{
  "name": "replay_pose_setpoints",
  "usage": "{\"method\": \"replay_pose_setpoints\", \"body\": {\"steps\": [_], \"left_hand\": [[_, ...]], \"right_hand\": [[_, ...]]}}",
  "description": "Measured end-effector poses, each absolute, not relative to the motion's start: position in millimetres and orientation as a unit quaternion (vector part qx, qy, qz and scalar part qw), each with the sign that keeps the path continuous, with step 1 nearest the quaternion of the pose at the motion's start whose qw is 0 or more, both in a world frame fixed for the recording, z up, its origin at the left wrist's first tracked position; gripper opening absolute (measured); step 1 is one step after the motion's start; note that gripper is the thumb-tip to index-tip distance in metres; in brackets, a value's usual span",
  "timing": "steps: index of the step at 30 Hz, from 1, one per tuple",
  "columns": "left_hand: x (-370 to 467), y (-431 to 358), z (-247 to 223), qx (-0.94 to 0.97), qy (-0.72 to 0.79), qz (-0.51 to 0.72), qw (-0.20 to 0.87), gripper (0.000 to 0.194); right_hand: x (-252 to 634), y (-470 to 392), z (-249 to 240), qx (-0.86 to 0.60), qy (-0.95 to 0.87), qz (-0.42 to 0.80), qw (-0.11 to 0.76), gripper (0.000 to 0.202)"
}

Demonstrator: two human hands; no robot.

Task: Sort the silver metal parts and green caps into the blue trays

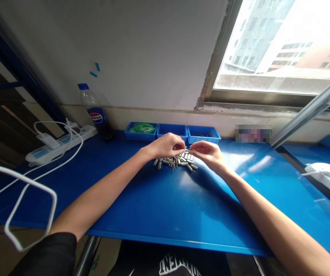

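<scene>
Fingers (199,144) of left hand (167,145) and right hand (211,154) near piled metal parts (188,156).

Blue is being shown by the table (153,214); on it, silver and brass are being mixed among metal parts (174,161). Blue is being repeated by three trays (171,129) along its far edge. At its left, white is being shown by a cable (56,198), a red-and-white roundel on blue by a bottle label (96,116).
</scene>
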State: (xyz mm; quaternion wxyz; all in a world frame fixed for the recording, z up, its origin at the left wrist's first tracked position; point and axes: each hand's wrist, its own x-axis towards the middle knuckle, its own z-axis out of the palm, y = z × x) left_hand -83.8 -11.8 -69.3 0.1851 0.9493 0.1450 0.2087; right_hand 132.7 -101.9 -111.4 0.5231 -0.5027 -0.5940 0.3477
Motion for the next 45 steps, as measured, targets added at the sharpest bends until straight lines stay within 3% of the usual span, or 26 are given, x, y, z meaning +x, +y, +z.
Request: {"method": "replay_pose_setpoints", "body": {"steps": [7,11,15,18,26,33,37,40,45], "left_hand": [[-83.5,-10.7,-70.4,0.945,0.159,0.221,0.179,0.013],[-85.9,-5.2,-72.3,0.944,0.202,0.2,0.169,0.014],[-94.2,3.3,-72.2,0.939,0.265,0.16,0.149,0.016],[-98.1,6.4,-72.8,0.94,0.28,0.13,0.144,0.015],[-94.5,1.9,-76.1,0.942,0.276,0.101,0.164,0.019],[-96.2,4.0,-66.1,0.926,0.262,0.198,0.188,0.019],[-90.8,-1.0,-62.3,0.908,0.229,0.264,0.232,0.018],[-87.0,-6.8,-60.8,0.9,0.208,0.278,0.264,0.017],[-84.9,-14.3,-58.8,0.896,0.194,0.27,0.293,0.016]], "right_hand": [[130.5,-105.3,-110.2,-0.493,-0.557,0.431,0.511,0.034],[132.4,-101.2,-115.5,-0.491,-0.529,0.424,0.547,0.035],[140.4,-95.2,-120.4,-0.479,-0.5,0.367,0.621,0.053],[146.8,-92.0,-124.2,-0.486,-0.506,0.358,0.616,0.066],[145.1,-92.1,-127.1,-0.503,-0.531,0.356,0.581,0.055],[144.7,-94.4,-124.1,-0.516,-0.549,0.366,0.546,0.041],[140.1,-98.3,-120.7,-0.507,-0.561,0.401,0.517,0.046],[135.0,-102.0,-117.3,-0.49,-0.56,0.435,0.507,0.048],[130.7,-103.8,-116.4,-0.486,-0.552,0.442,0.514,0.034]]}}
